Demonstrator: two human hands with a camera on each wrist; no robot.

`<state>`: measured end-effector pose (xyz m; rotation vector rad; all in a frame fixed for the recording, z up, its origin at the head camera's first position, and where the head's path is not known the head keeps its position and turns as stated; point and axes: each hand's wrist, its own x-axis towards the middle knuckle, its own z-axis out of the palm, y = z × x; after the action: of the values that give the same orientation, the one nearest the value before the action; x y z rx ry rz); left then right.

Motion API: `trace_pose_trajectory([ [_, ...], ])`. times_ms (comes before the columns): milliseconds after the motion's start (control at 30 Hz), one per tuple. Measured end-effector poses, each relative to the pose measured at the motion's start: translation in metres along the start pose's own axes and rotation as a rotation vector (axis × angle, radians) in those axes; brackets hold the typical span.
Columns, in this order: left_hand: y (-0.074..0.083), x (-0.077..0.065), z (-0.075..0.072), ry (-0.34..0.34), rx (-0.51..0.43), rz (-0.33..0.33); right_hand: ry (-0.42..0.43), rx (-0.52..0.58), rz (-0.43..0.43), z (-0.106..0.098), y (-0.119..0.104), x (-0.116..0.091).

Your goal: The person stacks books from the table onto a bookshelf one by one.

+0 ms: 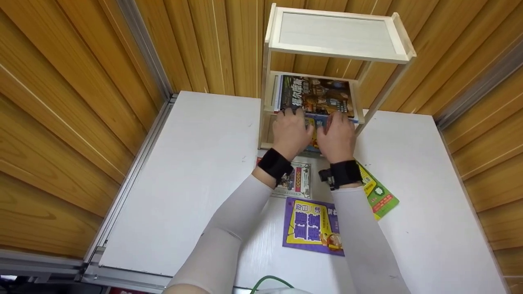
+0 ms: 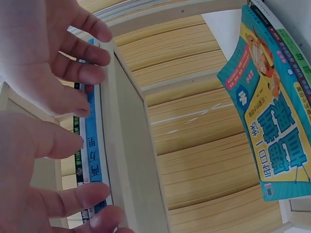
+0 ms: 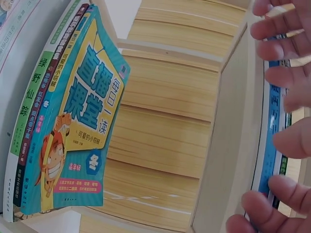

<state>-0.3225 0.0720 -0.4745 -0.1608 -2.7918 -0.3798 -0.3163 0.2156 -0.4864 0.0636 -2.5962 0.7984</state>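
Note:
A stack of books lies flat on the middle shelf of a small wooden rack (image 1: 274, 94), a dark-covered book (image 1: 322, 94) on top. Both hands are at the stack's front edge. My left hand (image 1: 292, 132) has its fingertips at the left part of that edge, and my right hand (image 1: 338, 139) has its own at the right part. In the wrist views the fingers of both are spread and relaxed beside the spines, including a blue spine (image 2: 92, 141). Below, a turquoise book (image 3: 82, 126) tops another stack on the lower shelf, partly hidden by the hands in the head view.
On the white table (image 1: 196, 171) lie a purple book (image 1: 306, 224), a green book (image 1: 382, 198) and a pale-bordered book (image 1: 302, 179), each partly covered by my forearms. The rack's top shelf (image 1: 335, 32) overhangs the stack. Wood-panelled walls (image 1: 220, 45) stand behind and beside.

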Motion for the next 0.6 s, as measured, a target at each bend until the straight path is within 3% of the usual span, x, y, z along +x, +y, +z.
trace_pose_trajectory([
  [167, 0.001, -0.002, -0.005, -0.023, -0.008, -0.012, -0.001, -0.019, 0.027, -0.004, 0.000, -0.005],
  [267, -0.002, -0.008, -0.008, -0.008, -0.023, 0.024, 0.005, -0.021, -0.002, -0.008, 0.003, -0.015],
  [467, -0.016, -0.032, -0.012, 0.015, -0.118, 0.138, -0.024, -0.037, -0.024, -0.021, 0.017, -0.052],
  [600, -0.031, -0.056, -0.005, 0.066, -0.124, 0.156, -0.077, -0.044, 0.013, -0.025, 0.028, -0.078],
])
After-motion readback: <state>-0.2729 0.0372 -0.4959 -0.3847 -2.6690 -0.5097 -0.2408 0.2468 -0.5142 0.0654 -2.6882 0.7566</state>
